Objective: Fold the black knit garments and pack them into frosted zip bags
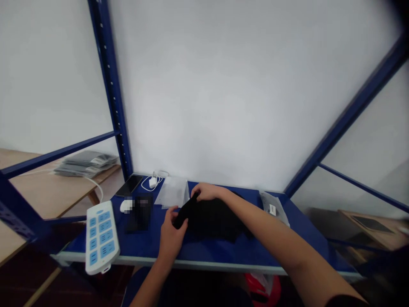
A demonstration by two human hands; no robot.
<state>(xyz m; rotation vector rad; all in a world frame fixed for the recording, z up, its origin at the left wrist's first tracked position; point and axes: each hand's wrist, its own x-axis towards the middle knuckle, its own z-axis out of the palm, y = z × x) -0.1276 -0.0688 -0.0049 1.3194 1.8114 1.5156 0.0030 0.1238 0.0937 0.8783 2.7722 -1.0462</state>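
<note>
A black cloth item (214,219) lies bunched on the blue tabletop (211,253). At its left end, my left hand (172,228) has its fingers and thumb closed around the edge. My right hand (206,192) pinches the cloth's upper edge, and the right forearm crosses above the cloth's right part. Clear plastic bags (172,192) lie just behind my hands to the left. To the right of the cloth is another clear bag (274,207) with a white label.
On the left are a white power strip (102,236) with blue sockets, a white mouse (126,206), a dark flat item (139,213), a phone (129,186) and a white charger (153,182). Blue rack posts (111,85) flank the table. Packaged items (86,163) lie on a wooden table.
</note>
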